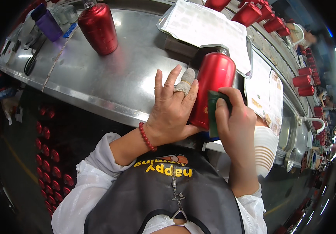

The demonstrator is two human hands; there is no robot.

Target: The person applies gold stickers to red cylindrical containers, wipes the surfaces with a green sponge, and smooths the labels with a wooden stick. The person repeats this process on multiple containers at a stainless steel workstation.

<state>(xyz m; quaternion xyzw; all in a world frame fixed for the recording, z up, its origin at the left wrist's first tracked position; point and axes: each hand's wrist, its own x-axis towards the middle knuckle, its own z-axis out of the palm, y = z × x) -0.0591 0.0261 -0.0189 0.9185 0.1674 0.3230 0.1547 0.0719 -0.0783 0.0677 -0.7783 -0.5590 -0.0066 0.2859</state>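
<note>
A glossy red bottle (217, 74) rests tilted in front of me, its clear neck pointing away. My left hand (171, 105) steadies it, thumb at the base and index finger along its left side, the other fingers spread. One finger of that hand wears a grey cloth cover (185, 81). In my right hand (234, 117), a flat dark green piece (213, 113) is pinched between fingers and thumb and pressed to the bottle's lower side. I cannot tell if it is a pad or a scraper. Another red bottle (99, 33) stands upright on the metal table, left of my hands.
The metal table (78, 78) has a near edge at my waist. A purple bottle (46, 24) and loose tools sit at its left end. White sheets (207, 27) cover a tray beyond my bottle. Several red bottles (247, 15) line the conveyor at right; more stand low at left.
</note>
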